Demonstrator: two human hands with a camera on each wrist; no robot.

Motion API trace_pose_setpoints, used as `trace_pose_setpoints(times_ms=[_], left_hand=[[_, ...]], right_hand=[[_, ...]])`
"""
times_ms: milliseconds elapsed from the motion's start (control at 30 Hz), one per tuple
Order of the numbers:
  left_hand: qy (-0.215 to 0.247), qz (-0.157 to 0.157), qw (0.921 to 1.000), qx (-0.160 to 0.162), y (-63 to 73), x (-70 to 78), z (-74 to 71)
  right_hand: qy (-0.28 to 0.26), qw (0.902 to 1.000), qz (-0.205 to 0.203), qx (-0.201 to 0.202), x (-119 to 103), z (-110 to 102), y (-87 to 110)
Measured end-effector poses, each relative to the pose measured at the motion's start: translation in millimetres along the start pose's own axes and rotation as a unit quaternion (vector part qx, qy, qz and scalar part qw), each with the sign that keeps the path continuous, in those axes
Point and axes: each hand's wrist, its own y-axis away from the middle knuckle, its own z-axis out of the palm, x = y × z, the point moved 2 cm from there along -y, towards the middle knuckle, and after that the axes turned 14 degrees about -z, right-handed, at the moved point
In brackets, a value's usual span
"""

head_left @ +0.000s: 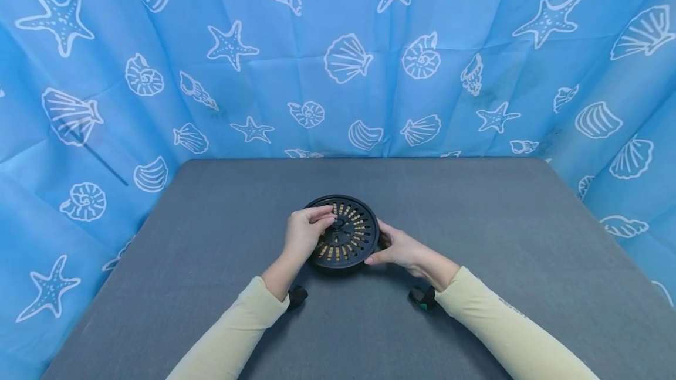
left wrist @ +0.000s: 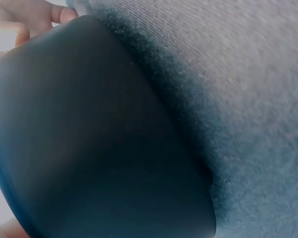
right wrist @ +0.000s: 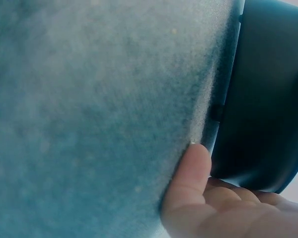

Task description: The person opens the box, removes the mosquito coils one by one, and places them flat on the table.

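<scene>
A round black container (left wrist: 99, 134) with a smooth side wall stands on the table, topped by a black lid (head_left: 348, 240) with slots in rings. Tan material shows through the slots. At the middle of the lid, my left hand (head_left: 303, 233) pinches a small black knob (head_left: 338, 224) between thumb and fingers. My right hand (head_left: 401, 249) grips the container from its right side, thumb at the near rim and the other fingers round the wall. In the right wrist view, the right fingers (right wrist: 191, 173) curve beside the wall, low near the table. The container's inside is hidden by the lid.
A grey cloth-covered table (head_left: 237, 204) spreads round the container. Behind it and at both sides hangs a blue curtain (head_left: 296, 81) with white shells and starfish. Small black devices (head_left: 297, 296) hang below both wrists, close over the table.
</scene>
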Motion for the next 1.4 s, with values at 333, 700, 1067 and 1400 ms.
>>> trace_pose_setpoints(times_ms=[333,700,1067,1400], left_hand=[[0.004,-0.004,1.0,0.009,0.2,-1.1,2.5],[0.01,-0.013,0.9996,0.022,2.2,-2.2,1.9],[0.009,-0.025,0.999,0.035,5.4,1.4,3.1],[0.013,-0.031,0.9988,0.035,7.6,0.7,3.8]], right_hand=[[-0.006,1.0,-0.001,-0.003,-0.7,-1.1,0.3],[-0.009,0.9999,-0.001,-0.009,-0.6,-0.3,-0.3],[-0.013,0.9999,0.005,-0.005,-1.6,-0.7,0.0],[-0.016,0.9997,-0.014,-0.01,0.2,-0.5,0.0]])
